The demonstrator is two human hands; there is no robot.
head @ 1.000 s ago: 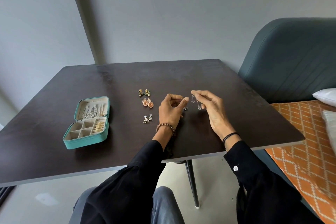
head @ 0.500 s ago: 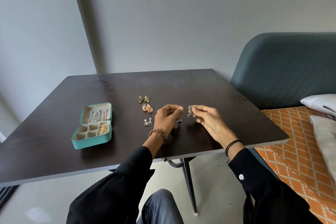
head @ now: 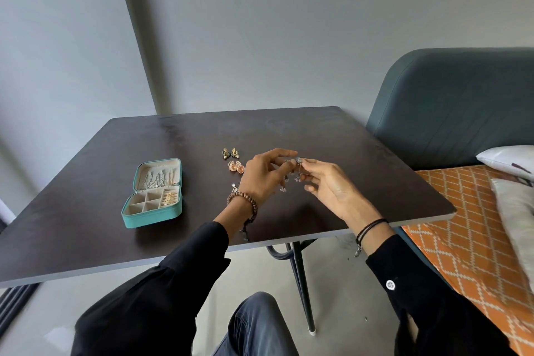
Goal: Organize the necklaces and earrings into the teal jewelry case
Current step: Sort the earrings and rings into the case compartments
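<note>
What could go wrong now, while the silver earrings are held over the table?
1. The left hand and right hand pinch the silver earrings by fingertips only; such a light grip could let one slip onto the table.
2. Their dangles hang close together and may tangle.
3. The left wrist is just beside a half-hidden earring pair; moving toward the case could sweep it away.
</note>
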